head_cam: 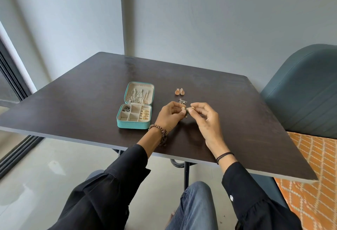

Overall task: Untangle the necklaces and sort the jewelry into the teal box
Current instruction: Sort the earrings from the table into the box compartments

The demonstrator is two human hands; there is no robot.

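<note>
The teal box (131,125) lies open on the dark table, left of my hands. Its lid holds silver necklaces (138,95). Its tray compartments hold gold rings (145,114) and a silver piece (126,109). My left hand (168,115) and my right hand (205,118) meet just above the table, each pinching a small gold earring piece (187,110) with a dark dangling part between the fingertips. A pair of round orange-gold earrings (180,91) lies beyond my hands. A silver triangular piece (182,101) sits just behind my fingers, partly hidden.
The dark table (91,102) ends at a near edge by my wrists. A blue-grey chair (306,91) stands at the right, with an orange patterned fabric (313,166) below it. Grey walls close the far side.
</note>
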